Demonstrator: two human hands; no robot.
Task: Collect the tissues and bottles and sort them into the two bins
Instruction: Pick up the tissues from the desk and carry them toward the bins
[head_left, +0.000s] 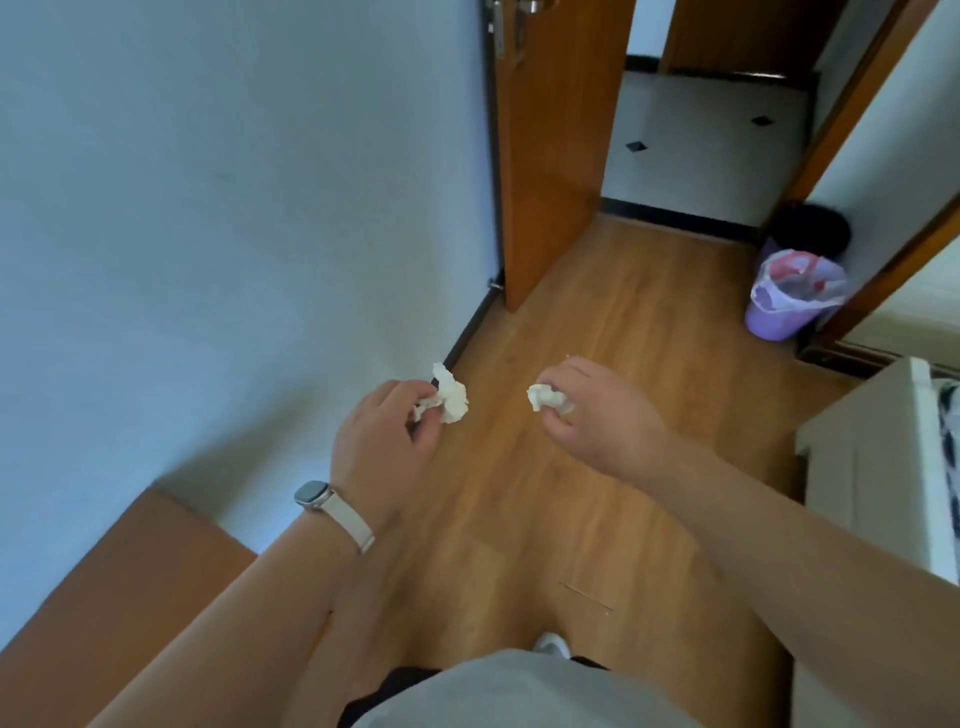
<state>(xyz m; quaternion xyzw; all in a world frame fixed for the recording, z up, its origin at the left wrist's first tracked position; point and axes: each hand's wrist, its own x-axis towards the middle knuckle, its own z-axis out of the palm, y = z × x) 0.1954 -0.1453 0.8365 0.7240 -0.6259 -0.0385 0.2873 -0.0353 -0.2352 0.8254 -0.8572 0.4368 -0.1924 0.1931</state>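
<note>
L hand (384, 431) pinching crumpled tissue (451, 399), R hand (597, 410) gripping second tissue (545, 397), bins (789, 296) far right

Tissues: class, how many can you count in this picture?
2. One tissue is pinched in the left hand; the other tissue is gripped in the right hand. More may lie outside the view.

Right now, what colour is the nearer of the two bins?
The bin is purple, seen in the head view.

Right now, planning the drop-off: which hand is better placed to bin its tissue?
Probably right: the right hand, pinching a tissue, is nearer the purple bin; the left hand, also holding one, is by the wall.
</note>
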